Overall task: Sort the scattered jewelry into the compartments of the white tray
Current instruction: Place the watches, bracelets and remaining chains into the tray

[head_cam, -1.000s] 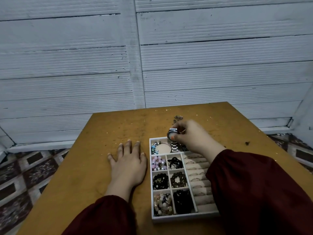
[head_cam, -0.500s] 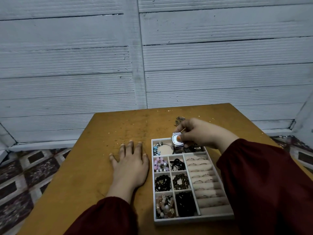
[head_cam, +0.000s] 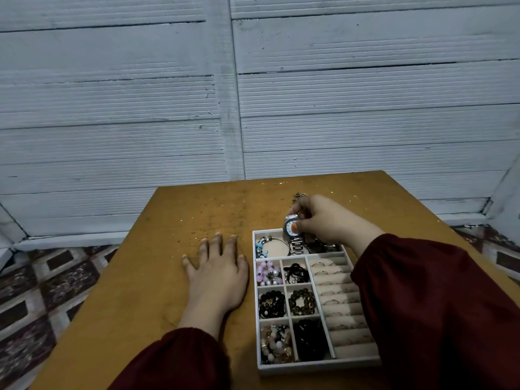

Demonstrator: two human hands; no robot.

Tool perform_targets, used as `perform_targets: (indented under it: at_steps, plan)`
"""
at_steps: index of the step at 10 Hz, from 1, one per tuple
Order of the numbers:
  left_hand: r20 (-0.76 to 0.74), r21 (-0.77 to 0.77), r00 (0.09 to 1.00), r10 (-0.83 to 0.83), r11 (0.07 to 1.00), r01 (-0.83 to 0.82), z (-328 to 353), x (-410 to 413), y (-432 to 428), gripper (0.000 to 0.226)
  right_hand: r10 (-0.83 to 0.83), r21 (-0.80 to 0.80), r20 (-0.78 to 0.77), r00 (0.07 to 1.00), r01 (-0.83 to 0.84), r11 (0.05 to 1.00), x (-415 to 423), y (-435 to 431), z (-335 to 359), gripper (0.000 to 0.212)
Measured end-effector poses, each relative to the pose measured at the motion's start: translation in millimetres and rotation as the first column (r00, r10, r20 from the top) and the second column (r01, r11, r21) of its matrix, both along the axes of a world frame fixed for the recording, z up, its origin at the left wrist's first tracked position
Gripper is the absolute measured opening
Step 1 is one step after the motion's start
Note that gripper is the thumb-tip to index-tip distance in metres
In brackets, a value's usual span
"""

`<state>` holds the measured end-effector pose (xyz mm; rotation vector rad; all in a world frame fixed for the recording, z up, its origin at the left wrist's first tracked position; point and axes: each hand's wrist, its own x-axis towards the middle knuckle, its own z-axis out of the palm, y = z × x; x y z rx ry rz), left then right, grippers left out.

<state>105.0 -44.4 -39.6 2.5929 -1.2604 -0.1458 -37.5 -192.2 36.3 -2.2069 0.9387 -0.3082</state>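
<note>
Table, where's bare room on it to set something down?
Bare wood on the table runs from the left hand to the far and left edges, and past the right hand toward the far right corner. Crowded: the white tray, most under the watch.

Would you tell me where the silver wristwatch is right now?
Head view: the right hand pinches the wristwatch over the far compartment of the white tray, right of the charm bracelet.

Right hand (head_cam: 326, 220) covers most of a small metal piece (head_cam: 298, 195) beyond it. Thumb hides part of the watch (head_cam: 287, 226) dial. Sleeve (head_cam: 436, 305) blocks the white tray (head_cam: 309, 368) ring rows' right ends. Dark clutter under the wrist is unreadable.
</note>
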Motion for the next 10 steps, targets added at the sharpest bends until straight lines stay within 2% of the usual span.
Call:
perform_targets:
  at_steps: [1, 4, 6, 9, 10]
  plan:
    - [0.0, -0.002, 1.0, -0.001, 1.0, 0.001, 0, 1, 1, 0.054, -0.006, -0.146, -0.006, 1.0, 0.005, 0.989, 2, 5, -4, 0.016]
    - [0.002, -0.006, 1.0, -0.001, 1.0, 0.001, 0, 1, 1, 0.054, -0.021, -0.278, 0.006, 1.0, 0.022, 0.96, 5, 4, -10, 0.022]
    - [-0.001, -0.005, 1.0, 0.002, 1.0, -0.002, -1, 0, 1, 0.054, -0.039, -0.237, -0.031, 0.999, 0.031, 0.971, 0, -2, -6, 0.022]
    - [-0.001, -0.007, 1.0, 0.002, 1.0, -0.002, 0, 0, 0, 0.054, -0.018, -0.291, -0.147, 0.989, -0.026, 0.956, 2, -13, 1, 0.017]
    - [0.0, -0.007, 1.0, 0.001, 1.0, -0.001, 0, 0, 0, 0.054, 0.004, -0.217, -0.109, 0.994, -0.027, 0.976, 0, -14, 2, 0.014]
